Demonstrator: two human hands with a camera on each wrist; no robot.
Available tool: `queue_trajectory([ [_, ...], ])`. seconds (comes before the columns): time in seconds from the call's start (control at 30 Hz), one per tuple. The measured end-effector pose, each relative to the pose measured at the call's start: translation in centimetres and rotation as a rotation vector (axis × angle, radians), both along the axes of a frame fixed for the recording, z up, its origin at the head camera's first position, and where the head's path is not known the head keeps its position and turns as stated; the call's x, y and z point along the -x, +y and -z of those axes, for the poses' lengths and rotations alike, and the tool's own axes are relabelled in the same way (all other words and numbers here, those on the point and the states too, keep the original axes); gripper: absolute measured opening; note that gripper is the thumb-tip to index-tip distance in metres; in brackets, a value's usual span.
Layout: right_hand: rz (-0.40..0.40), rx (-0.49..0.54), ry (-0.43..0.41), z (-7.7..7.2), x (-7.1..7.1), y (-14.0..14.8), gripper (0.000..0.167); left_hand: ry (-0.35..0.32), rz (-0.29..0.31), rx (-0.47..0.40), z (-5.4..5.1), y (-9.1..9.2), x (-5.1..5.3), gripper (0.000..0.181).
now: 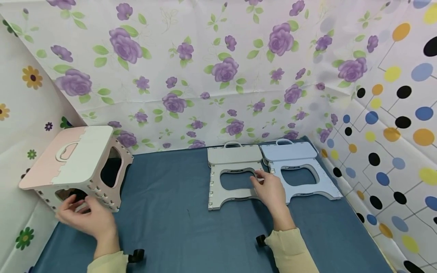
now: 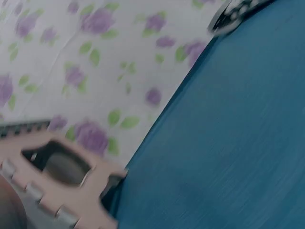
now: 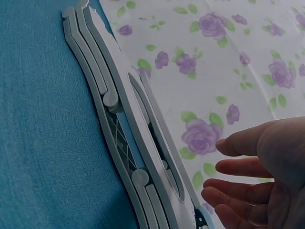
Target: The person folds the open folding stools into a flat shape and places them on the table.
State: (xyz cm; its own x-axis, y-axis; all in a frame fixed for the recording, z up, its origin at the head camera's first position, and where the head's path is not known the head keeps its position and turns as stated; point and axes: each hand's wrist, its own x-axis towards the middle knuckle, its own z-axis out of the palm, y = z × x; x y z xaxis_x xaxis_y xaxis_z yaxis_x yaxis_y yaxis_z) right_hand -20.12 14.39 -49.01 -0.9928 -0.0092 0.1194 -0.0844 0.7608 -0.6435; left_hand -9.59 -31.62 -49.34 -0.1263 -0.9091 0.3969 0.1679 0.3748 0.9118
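A pink and white folding step stool stands unfolded at the left, its handle on top. My left hand is in front of its near side, fingers loosely bent and holding nothing; whether they touch the stool cannot be told. The left wrist view shows the stool's pink side and blurred skin at the lower left. A folded grey-white step stool lies flat on the right. Over its right edge is my right hand, fingers relaxed. In the right wrist view the right hand is apart from the folded stool.
A light blue folded step stool lies right beside the grey-white one. A blue cloth covers the table. Behind rises a flowered sheet, with a dotted sheet on the right. Each wrist wears a black camera mount.
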Motion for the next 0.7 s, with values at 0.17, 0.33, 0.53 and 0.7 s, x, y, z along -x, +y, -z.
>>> queue_trajectory([
  [0.17, -0.008, -0.007, 0.009, 0.0, 0.2, -0.1, 0.043, -0.170, 0.027, -0.125, 0.8, -4.3, 0.3, 0.052],
  [0.33, -0.023, -0.012, 0.005, 0.0, 0.3, -0.1, 0.043, -0.269, 0.048, -0.175, 1.0, -6.5, 0.1, 0.068],
  [0.53, -0.048, -0.035, -0.008, 0.1, 0.1, 0.2, 0.042, -0.357, 0.143, -0.159, 1.4, -8.3, -0.1, 0.088],
  [0.7, -0.088, -0.052, -0.003, 0.1, -0.1, 0.4, 0.042, -0.452, 0.116, -0.110, 1.7, -9.5, -0.2, 0.086],
])
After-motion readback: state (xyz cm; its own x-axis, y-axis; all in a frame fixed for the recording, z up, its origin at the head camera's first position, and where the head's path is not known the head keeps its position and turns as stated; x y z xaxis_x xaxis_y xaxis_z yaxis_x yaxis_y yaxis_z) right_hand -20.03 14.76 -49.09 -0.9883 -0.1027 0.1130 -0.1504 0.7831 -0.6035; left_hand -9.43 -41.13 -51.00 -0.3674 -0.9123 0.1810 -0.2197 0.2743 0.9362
